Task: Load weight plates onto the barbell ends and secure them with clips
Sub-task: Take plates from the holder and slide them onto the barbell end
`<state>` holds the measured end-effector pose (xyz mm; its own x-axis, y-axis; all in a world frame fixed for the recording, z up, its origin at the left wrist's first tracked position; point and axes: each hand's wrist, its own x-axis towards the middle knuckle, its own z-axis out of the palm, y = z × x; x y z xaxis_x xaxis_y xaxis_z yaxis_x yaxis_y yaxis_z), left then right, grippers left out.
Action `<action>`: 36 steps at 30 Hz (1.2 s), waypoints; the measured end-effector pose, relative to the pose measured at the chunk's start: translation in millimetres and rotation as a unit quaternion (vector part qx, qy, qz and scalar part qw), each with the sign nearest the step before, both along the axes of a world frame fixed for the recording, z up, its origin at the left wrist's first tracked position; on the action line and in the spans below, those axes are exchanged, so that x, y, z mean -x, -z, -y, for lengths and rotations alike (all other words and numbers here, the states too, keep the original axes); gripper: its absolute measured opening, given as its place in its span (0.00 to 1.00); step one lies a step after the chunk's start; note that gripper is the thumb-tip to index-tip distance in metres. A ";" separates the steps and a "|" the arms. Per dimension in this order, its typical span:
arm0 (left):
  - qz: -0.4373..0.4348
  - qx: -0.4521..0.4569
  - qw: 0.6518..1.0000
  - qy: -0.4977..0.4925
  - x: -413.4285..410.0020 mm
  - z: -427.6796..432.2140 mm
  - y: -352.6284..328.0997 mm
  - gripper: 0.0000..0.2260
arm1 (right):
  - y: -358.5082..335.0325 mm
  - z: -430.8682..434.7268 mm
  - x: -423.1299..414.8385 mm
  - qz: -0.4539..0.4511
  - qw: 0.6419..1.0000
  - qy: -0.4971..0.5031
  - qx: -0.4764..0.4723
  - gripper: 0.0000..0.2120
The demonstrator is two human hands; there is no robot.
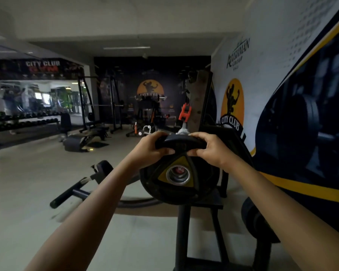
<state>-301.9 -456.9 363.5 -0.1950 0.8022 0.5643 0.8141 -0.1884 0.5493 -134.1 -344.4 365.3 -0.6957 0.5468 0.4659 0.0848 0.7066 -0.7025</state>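
Observation:
A black weight plate [164, 190] with a yellow triangular hub and a steel-ringed centre hole stands upright in front of me, facing the camera. My left hand [151, 147] grips its top rim on the left. My right hand [207, 148] grips the same rim on the right, fingers curled through the handle slot. The plate sits against a black plate rack [202, 204], with another plate edge [237, 141] behind it. An orange clip [185, 114] hangs on the upright post beyond. The barbell's ends are not visible.
A printed wall banner [282, 85] runs close along my right. A dark plate [250, 218] leans low against it. A black bench or machine frame [82, 184] lies on the floor to the left. Dumbbell racks [27, 120] and squat racks [114, 106] stand farther back.

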 end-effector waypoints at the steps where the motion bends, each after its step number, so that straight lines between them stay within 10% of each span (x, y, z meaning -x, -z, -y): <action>1: 0.002 0.002 1.000 0.002 2.8 -4.7 -2.7 0.21 | -2.1 -4.1 2.4 -0.002 1.000 0.003 0.000 0.21; 11: -0.010 0.030 0.999 0.013 28.8 -56.1 -8.9 0.20 | 4.8 -52.4 31.3 -0.009 0.999 0.049 -0.010 0.22; 18: -0.104 -0.023 0.988 -0.114 48.2 -109.4 18.6 0.23 | 37.7 -83.9 61.8 -0.030 0.959 0.186 -0.213 0.26; 36: -0.141 -0.082 0.977 -0.138 130.6 -277.2 30.8 0.23 | 41.9 -254.6 149.0 -0.036 0.950 0.170 -0.261 0.25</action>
<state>-432.5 -179.7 332.7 -0.2092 0.6353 0.7434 0.9612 -0.0062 0.2758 -283.1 -89.8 323.4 -0.4764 0.4160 0.7746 0.3347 0.9005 -0.2777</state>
